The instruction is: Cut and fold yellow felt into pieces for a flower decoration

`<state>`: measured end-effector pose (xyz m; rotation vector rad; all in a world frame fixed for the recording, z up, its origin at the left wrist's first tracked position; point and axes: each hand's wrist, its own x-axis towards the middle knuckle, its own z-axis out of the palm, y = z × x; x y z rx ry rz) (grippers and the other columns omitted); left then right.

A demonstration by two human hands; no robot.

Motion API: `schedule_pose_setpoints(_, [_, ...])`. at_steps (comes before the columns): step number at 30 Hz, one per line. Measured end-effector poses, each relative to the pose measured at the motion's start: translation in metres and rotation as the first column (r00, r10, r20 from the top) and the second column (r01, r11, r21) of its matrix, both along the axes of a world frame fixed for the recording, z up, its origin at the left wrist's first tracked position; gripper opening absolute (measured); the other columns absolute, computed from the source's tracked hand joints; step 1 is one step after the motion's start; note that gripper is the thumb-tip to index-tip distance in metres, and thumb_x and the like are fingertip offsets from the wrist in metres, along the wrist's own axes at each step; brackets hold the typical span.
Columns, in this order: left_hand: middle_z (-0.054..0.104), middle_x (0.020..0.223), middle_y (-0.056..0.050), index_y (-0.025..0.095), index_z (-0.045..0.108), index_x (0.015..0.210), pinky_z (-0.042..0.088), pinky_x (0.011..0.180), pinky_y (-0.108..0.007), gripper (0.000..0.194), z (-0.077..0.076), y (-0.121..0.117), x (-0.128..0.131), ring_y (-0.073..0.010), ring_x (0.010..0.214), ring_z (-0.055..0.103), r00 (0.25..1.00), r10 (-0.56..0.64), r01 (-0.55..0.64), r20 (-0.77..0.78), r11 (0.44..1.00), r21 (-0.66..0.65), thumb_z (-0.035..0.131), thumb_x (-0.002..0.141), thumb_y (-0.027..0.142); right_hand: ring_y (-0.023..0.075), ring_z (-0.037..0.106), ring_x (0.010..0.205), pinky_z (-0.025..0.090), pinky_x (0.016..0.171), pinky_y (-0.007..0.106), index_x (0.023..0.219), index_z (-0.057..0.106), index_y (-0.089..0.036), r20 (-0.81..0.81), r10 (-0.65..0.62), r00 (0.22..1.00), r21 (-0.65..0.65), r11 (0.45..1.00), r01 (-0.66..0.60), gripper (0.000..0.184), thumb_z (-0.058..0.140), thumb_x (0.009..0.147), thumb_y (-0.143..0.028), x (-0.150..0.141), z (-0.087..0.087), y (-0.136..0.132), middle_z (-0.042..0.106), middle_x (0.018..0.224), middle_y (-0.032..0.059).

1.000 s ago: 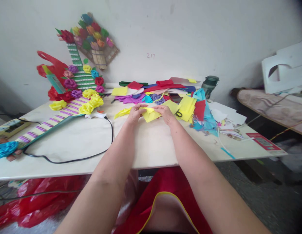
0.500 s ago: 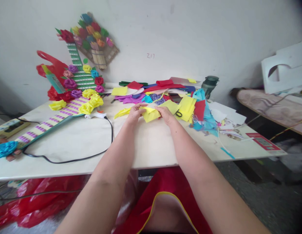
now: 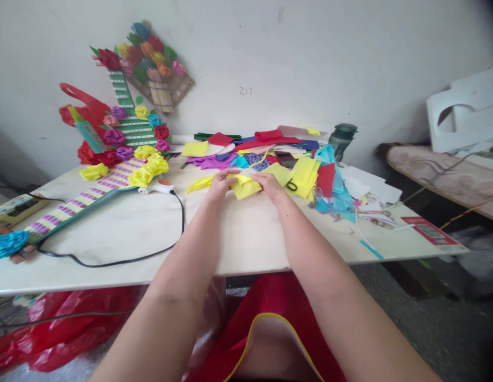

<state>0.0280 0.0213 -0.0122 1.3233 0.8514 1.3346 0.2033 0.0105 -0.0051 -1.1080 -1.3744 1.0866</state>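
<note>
Between my two hands is a piece of yellow crepe paper [image 3: 245, 188], its top edge folded over. My left hand [image 3: 222, 184] pinches its left side. Fingers of my right hand [image 3: 269, 185] are closed on its upper right edge. Left of my left hand lies another strip of yellow paper [image 3: 199, 184]. More yellow sheets [image 3: 305, 176] rest to the right, with the black handle of a pair of scissors [image 3: 291, 186] showing at their edge. A white glue gun [image 3: 156, 188] lies further left.
A paper-flower guitar shape [image 3: 81, 199] covers the table's left side, with a black cord [image 3: 111, 264] looping beside it. Coloured paper [image 3: 266, 142] is piled at the back. A dark bottle [image 3: 344, 140] stands by blue scraps [image 3: 336, 185] on the right.
The yellow paper's top edge is folded slightly further and my right fingers have shifted a little left along it. Everything else stays in place.
</note>
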Motion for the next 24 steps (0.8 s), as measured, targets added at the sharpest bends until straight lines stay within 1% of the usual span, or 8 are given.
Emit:
schedule_pose_setpoints(3, [0.06, 0.065, 0.002, 0.015, 0.067, 0.089, 0.044, 0.061, -0.024, 0.038, -0.001, 0.0016, -0.0005, -0.0115, 0.061, 0.056, 0.999, 0.026, -0.026, 0.021, 1.0, -0.008, 0.065, 0.053, 0.025, 0.0141, 0.053, 0.06, 0.04, 0.05, 0.024, 0.074, 0.068, -0.017, -0.029, 0.023, 0.999, 0.022, 1.0, -0.023, 0.025, 0.064, 0.063, -0.038, 0.0017, 0.0021, -0.0011, 0.059, 0.062, -0.0003])
schedule_pose_setpoints(5, [0.061, 0.065, 0.002, 0.015, 0.067, 0.088, 0.045, 0.061, -0.025, 0.037, -0.0007, 0.0014, -0.0002, -0.0116, 0.06, 0.056, 0.999, 0.041, -0.04, 0.036, 0.999, -0.019, 0.065, 0.053, 0.024, 0.0135, 0.053, 0.06, 0.04, 0.05, 0.023, 0.08, 0.07, -0.017, -0.027, 0.015, 1.0, 0.027, 1.0, -0.014, 0.026, 0.063, 0.06, -0.033, 0.002, 0.0024, -0.001, 0.061, 0.064, -0.0001])
schedule_pose_setpoints(11, [0.06, 0.066, 0.001, 0.016, 0.068, 0.087, 0.045, 0.064, -0.025, 0.035, 0.0, 0.0001, 0.0009, -0.0121, 0.063, 0.056, 0.999, 0.04, -0.04, 0.024, 0.999, -0.015, 0.064, 0.053, 0.024, 0.0131, 0.056, 0.063, 0.041, 0.05, 0.021, 0.087, 0.073, -0.016, 0.016, -0.038, 0.999, 0.044, 0.998, 0.037, 0.03, 0.063, 0.061, -0.028, -0.0001, -0.0019, 0.0033, 0.066, 0.07, 0.0011])
schedule_pose_setpoints(15, [0.063, 0.07, -0.001, 0.016, 0.071, 0.082, 0.046, 0.067, -0.026, 0.031, -0.0029, 0.0023, 0.0004, -0.0128, 0.067, 0.057, 0.999, 0.024, -0.024, 0.023, 1.0, -0.009, 0.065, 0.054, 0.026, 0.0127, 0.056, 0.064, 0.042, 0.05, 0.021, 0.085, 0.075, -0.016, 0.0, -0.069, 0.998, 0.053, 0.996, 0.069, 0.028, 0.061, 0.062, -0.023, -0.0019, -0.0027, 0.0048, 0.068, 0.073, 0.002])
schedule_pose_setpoints(19, [0.066, 0.072, -0.002, 0.016, 0.073, 0.078, 0.046, 0.067, -0.026, 0.026, -0.005, 0.0041, 0.0, -0.0136, 0.069, 0.058, 1.0, 0.019, -0.019, 0.025, 1.0, -0.009, 0.065, 0.055, 0.027, 0.0124, 0.054, 0.064, 0.042, 0.05, 0.022, 0.08, 0.076, -0.016, -0.059, -0.071, 0.996, 0.085, 0.994, 0.076, 0.026, 0.062, 0.06, -0.024, -0.0025, -0.0006, 0.0031, 0.068, 0.074, 0.0023])
schedule_pose_setpoints(21, [0.067, 0.072, -0.002, 0.017, 0.073, 0.075, 0.046, 0.067, -0.026, 0.024, -0.0054, 0.0043, -0.0001, -0.0138, 0.068, 0.059, 1.0, 0.015, -0.015, 0.025, 1.0, -0.009, 0.066, 0.055, 0.027, 0.0123, 0.053, 0.063, 0.042, 0.049, 0.021, 0.078, 0.075, -0.016, -0.079, -0.067, 0.995, 0.091, 0.993, 0.074, 0.025, 0.061, 0.059, -0.025, -0.0022, 0.0005, 0.0018, 0.066, 0.071, 0.0021])
schedule_pose_setpoints(24, [0.068, 0.072, -0.003, 0.017, 0.074, 0.074, 0.046, 0.067, -0.026, 0.023, -0.0052, 0.0043, -0.0002, -0.0141, 0.068, 0.059, 1.0, 0.018, -0.018, 0.005, 1.0, -0.003, 0.067, 0.055, 0.027, 0.0127, 0.052, 0.06, 0.043, 0.049, 0.023, 0.074, 0.074, -0.015, -0.109, -0.046, 0.993, 0.079, 0.995, 0.055, 0.025, 0.057, 0.059, -0.026, -0.0012, 0.0015, 0.0003, 0.062, 0.063, 0.0014])
